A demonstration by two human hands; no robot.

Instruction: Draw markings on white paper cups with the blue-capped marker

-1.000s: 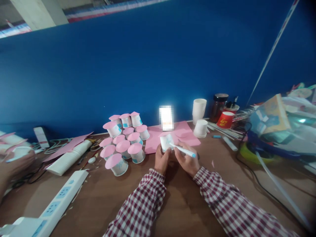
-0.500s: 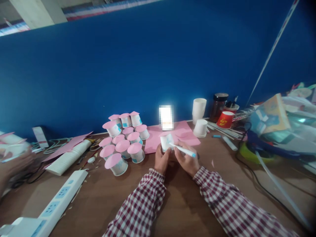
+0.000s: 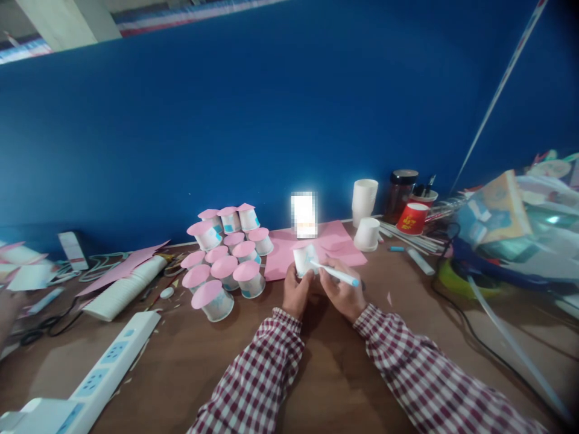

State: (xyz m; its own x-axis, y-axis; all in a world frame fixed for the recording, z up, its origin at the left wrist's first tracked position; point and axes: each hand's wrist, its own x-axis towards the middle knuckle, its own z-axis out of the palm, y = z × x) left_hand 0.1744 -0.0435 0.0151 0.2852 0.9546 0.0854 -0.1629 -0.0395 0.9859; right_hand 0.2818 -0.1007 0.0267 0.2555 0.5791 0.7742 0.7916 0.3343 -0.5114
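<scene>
My left hand (image 3: pixel 296 293) is closed round a small white paper cup (image 3: pixel 304 260), held on its side above the wooden table (image 3: pixel 190 367). My right hand (image 3: pixel 342 292) grips a white marker with a blue cap (image 3: pixel 336 275), and the marker's tip rests on the cup's side, where blue marks show. Both hands are close together in the middle of the view. Just behind them lies a pink paper sheet (image 3: pixel 283 256).
A pile of upturned white cups with pink paper discs (image 3: pixel 225 259) stands to the left. White cup stacks (image 3: pixel 365 202), a red cup (image 3: pixel 412 219) and a dark jar (image 3: pixel 398 194) are at the back right. A power strip (image 3: pixel 97 377) lies front left. Another person's hand (image 3: pixel 6 310) shows at the far left.
My hands, the cup and the marker have stayed where they were. The other person's hand at the far left has drawn back toward the frame's edge.
</scene>
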